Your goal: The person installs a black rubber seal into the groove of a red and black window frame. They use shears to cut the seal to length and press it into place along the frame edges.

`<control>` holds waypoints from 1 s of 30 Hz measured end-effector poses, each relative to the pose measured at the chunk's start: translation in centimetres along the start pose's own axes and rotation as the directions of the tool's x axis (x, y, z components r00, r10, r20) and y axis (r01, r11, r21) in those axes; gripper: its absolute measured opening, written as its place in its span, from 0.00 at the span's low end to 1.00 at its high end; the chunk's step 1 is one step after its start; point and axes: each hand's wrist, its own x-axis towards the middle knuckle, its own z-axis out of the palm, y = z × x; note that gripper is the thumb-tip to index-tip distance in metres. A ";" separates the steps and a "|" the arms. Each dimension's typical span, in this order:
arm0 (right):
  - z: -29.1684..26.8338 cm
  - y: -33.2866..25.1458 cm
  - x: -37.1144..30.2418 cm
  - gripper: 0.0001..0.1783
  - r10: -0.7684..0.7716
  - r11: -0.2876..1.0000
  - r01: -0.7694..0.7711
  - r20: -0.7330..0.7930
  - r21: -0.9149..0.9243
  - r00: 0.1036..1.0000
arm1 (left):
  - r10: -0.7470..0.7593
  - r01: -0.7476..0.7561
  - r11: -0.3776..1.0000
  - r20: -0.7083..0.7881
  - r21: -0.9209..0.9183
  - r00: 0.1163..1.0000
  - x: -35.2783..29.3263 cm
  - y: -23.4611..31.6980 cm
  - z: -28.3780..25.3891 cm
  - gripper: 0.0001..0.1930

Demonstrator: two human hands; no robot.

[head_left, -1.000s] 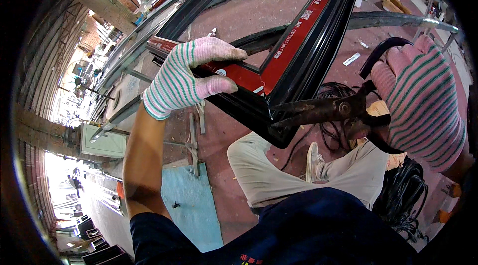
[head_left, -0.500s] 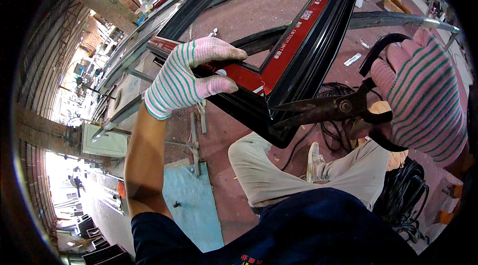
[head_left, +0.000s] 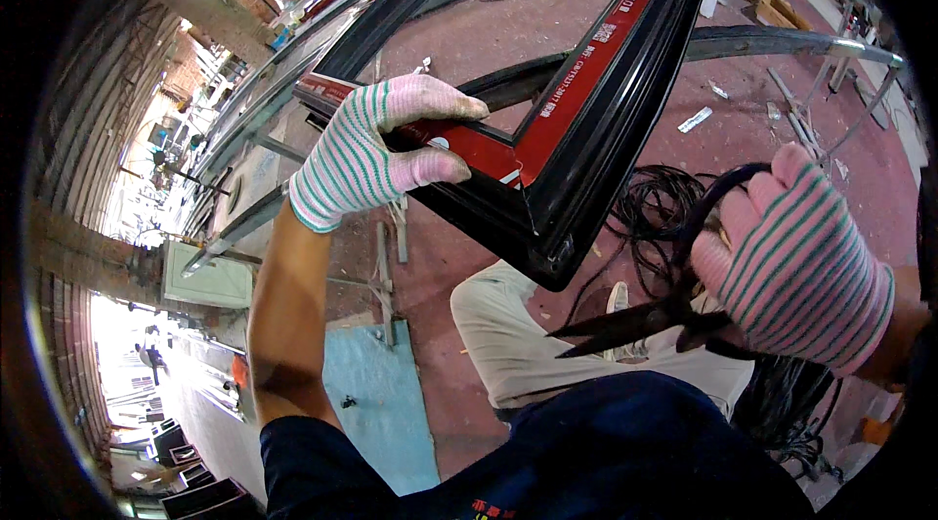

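A black frame (head_left: 606,144) with red printed film on its face is tilted in front of me, one corner pointing down toward my lap. My left hand (head_left: 376,144), in a pink glove with green stripes, grips the frame's lower-left bar, thumb below and fingers over the top. In my right hand (head_left: 796,271), gloved the same way, is a pair of dark metal scissors (head_left: 640,323). Their blades point left, below the frame's corner and apart from it. The fingers wrap round the handle loops, partly hiding them.
Metal rails (head_left: 782,43) run beneath and behind the frame. Coils of black rubber strip (head_left: 664,202) lie on the reddish floor, with more beside my right leg. A light-blue board (head_left: 376,403) is at lower left. Open cardboard boxes (head_left: 782,12) stand at far right.
My right hand has brought the scissors down and toward me, away from the frame's corner, with the blades drawn closer together. The left hand and the frame have barely moved.
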 end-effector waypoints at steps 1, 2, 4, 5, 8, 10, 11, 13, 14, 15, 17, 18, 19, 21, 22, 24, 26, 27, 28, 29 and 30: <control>0.1 0.1 0.0 0.39 -0.004 1.000 0.004 -0.010 -0.003 1.000 | 0.002 -0.002 1.000 -0.003 0.006 1.000 -0.1 0.1 0.0 0.28; 0.1 0.1 0.0 0.39 -0.007 1.000 0.007 -0.012 -0.003 1.000 | 0.003 -0.003 1.000 -0.011 0.005 1.000 -0.2 0.0 0.2 0.28; 0.0 0.1 0.0 0.39 -0.008 1.000 0.008 -0.016 -0.002 1.000 | 0.008 -0.008 1.000 -0.008 0.010 1.000 -0.1 0.2 0.2 0.28; -0.1 0.1 0.0 0.39 -0.004 1.000 0.004 -0.021 -0.004 1.000 | 0.013 -0.013 1.000 -0.009 0.017 1.000 0.0 0.3 0.1 0.28; 0.0 0.1 -0.6 0.39 0.008 1.000 -0.008 -0.027 -0.006 1.000 | -0.009 0.009 1.000 0.007 -0.030 1.000 0.2 0.3 0.4 0.30; 0.4 0.1 -1.5 0.39 0.042 0.999 -0.042 -0.011 0.002 0.999 | 0.024 -0.024 0.999 0.020 0.027 1.000 0.6 0.8 0.5 0.31; 1.0 0.1 -1.9 0.39 0.048 0.999 -0.048 -0.012 0.016 0.999 | 0.028 -0.029 0.998 0.027 0.059 0.999 0.5 1.4 0.7 0.32; 2.5 0.1 -2.9 0.41 0.093 0.992 -0.097 0.053 0.077 0.994 | 0.036 -0.037 0.993 0.015 0.113 0.999 0.7 2.8 1.4 0.33; 2.8 -0.1 -3.1 0.42 0.108 0.990 -0.112 0.055 0.088 0.993 | 0.038 -0.040 0.989 0.015 0.139 0.999 0.7 3.3 1.7 0.34; 3.1 -0.2 -3.3 0.43 0.122 0.987 -0.127 0.057 0.100 0.991 | -0.036 0.035 0.996 0.013 0.083 0.999 0.7 3.5 1.6 0.34; 3.7 -0.6 -3.9 0.45 0.185 0.974 -0.196 0.100 0.116 0.978 | -0.018 0.013 0.988 0.027 0.152 0.999 0.7 3.4 1.6 0.34; 4.3 -0.9 -4.1 0.45 0.194 0.967 -0.206 0.087 0.149 0.977 | -0.009 0.002 0.982 0.034 0.186 0.999 0.7 3.3 1.6 0.34; 5.0 -0.9 -4.3 0.45 0.197 0.960 -0.208 0.075 0.185 0.977 | -0.002 -0.004 0.981 0.028 0.193 1.000 0.4 3.2 1.7 0.34; 5.3 -1.0 -4.8 0.44 0.229 0.943 -0.247 0.104 0.224 0.968 | 0.034 -0.036 0.976 0.016 0.213 0.999 0.5 3.2 1.7 0.33; 5.5 -1.1 -5.1 0.44 0.223 0.941 -0.231 0.064 0.247 0.973 | 0.046 -0.051 0.979 0.029 0.198 0.999 0.6 2.9 1.5 0.33; 5.7 -1.4 -5.7 0.43 0.209 0.942 -0.195 -0.024 0.273 0.978 | 0.081 -0.086 0.981 0.039 0.172 0.996 0.3 2.2 0.5 0.33; 6.1 -1.7 -6.4 0.44 0.252 0.923 -0.240 0.001 0.302 0.968 | 0.008 -0.013 0.986 0.030 0.164 1.000 -0.3 1.0 -0.5 0.32; 6.4 -1.7 -6.7 0.45 0.265 0.918 -0.260 0.024 0.298 0.964 | 0.001 -0.005 0.987 0.022 0.160 1.000 -0.4 0.5 -0.6 0.31; 6.7 -1.7 -6.9 0.45 0.278 0.914 -0.279 0.047 0.294 0.959 | -0.006 0.004 0.988 0.014 0.156 1.000 -0.6 0.3 -0.9 0.31; 7.2 -1.6 -7.2 0.46 0.287 0.906 -0.297 0.081 0.303 0.955 | -0.010 0.005 0.983 0.025 0.183 1.000 -0.5 0.7 -0.8 0.30; 7.6 -1.7 -7.3 0.46 0.295 0.899 -0.309 0.093 0.310 0.951 | 0.014 -0.022 0.977 0.035 0.213 0.999 -0.5 0.7 -0.8 0.30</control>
